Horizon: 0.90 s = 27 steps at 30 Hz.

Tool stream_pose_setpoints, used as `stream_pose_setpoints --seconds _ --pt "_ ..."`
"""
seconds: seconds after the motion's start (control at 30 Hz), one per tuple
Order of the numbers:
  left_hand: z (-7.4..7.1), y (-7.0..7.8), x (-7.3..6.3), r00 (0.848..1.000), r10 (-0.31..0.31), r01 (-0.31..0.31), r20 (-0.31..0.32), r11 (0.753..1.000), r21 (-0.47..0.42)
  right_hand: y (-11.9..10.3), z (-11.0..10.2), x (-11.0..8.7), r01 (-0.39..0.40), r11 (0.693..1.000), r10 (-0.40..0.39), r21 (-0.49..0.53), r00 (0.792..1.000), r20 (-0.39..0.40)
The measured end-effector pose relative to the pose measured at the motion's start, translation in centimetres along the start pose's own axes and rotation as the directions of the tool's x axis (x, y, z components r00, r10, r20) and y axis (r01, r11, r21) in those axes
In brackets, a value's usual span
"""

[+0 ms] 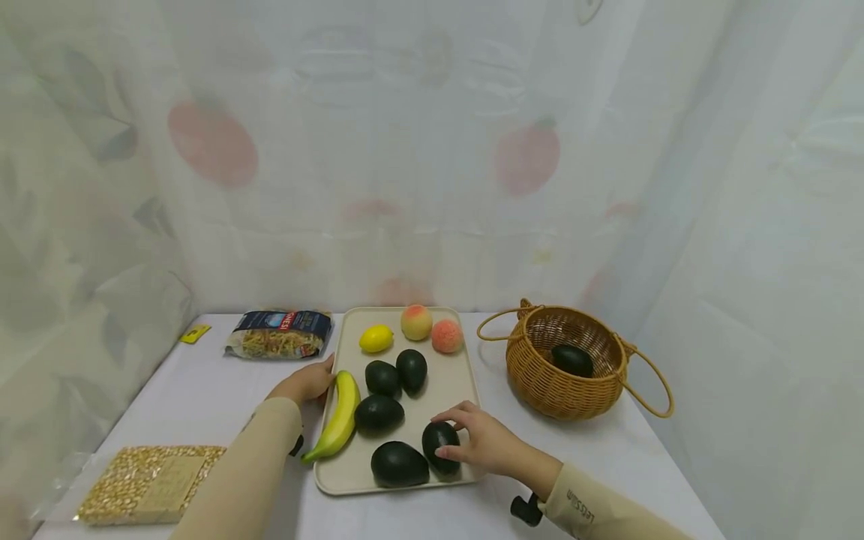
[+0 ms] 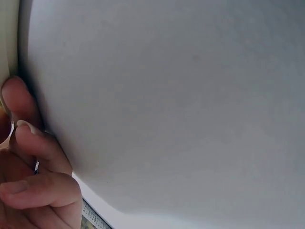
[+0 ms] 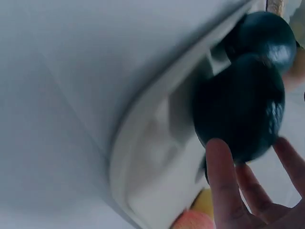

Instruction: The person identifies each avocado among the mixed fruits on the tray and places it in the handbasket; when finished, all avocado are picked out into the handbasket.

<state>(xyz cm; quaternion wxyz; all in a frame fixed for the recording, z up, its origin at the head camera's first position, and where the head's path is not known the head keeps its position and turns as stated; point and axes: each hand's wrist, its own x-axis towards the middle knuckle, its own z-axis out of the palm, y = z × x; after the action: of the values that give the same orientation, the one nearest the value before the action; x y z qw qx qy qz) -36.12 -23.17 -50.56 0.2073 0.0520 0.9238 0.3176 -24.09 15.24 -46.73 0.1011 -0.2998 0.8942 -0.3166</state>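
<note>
My right hand (image 1: 496, 442) holds a dark green avocado (image 1: 437, 444) between thumb and fingers, at the near right corner of a cream tray (image 1: 442, 386). The right wrist view shows the fingertips on this avocado (image 3: 240, 109), with another avocado (image 3: 267, 40) beyond it. At the tray's left edge, my left hand (image 1: 310, 381) grips the rim. Its curled fingers (image 2: 47, 150) show in the left wrist view. Beside it lies a yellow banana (image 1: 343, 420), partly over the rim. Several other avocados (image 1: 400, 463), a lemon (image 1: 376, 338) and two peaches (image 1: 416, 322) lie on the tray.
To the tray's right stands a wicker basket (image 1: 560, 386) with raised handles, holding an avocado (image 1: 572, 360). A pasta bag (image 1: 280, 334) and a small yellow packet (image 1: 195, 334) lie at back left. A pack of corn kernels (image 1: 148, 484) sits near left. Curtains enclose the table.
</note>
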Motion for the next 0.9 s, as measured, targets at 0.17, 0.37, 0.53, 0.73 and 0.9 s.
stream_pose_setpoints --seconds 0.17,0.37,0.53,0.73,0.9 --pt "-0.2 -0.1 -0.2 1.0 -0.005 0.005 0.001 1.0 -0.002 0.6 1.4 0.0 -0.03 0.998 0.029 0.054 0.999 0.02" --pt "-0.2 -0.1 0.1 1.0 0.008 -0.008 0.005 1.0 0.016 1.6 2.9 0.1 0.016 0.997 -0.014 0.074 1.0 -0.025" --pt "-0.3 -0.1 0.1 1.0 0.006 -0.006 0.001 1.0 0.029 1.7 3.3 -0.1 0.018 0.994 -0.011 0.106 0.998 -0.066" --pt "-0.6 -0.3 0.1 0.999 0.026 -0.026 0.025 1.0 0.002 2.0 3.5 -0.2 0.002 0.985 0.015 0.174 0.995 -0.096" --pt "-0.5 -0.1 0.0 0.999 0.021 -0.021 0.035 1.0 -0.004 2.3 3.4 -0.3 -0.01 0.977 0.037 0.213 0.992 -0.123"
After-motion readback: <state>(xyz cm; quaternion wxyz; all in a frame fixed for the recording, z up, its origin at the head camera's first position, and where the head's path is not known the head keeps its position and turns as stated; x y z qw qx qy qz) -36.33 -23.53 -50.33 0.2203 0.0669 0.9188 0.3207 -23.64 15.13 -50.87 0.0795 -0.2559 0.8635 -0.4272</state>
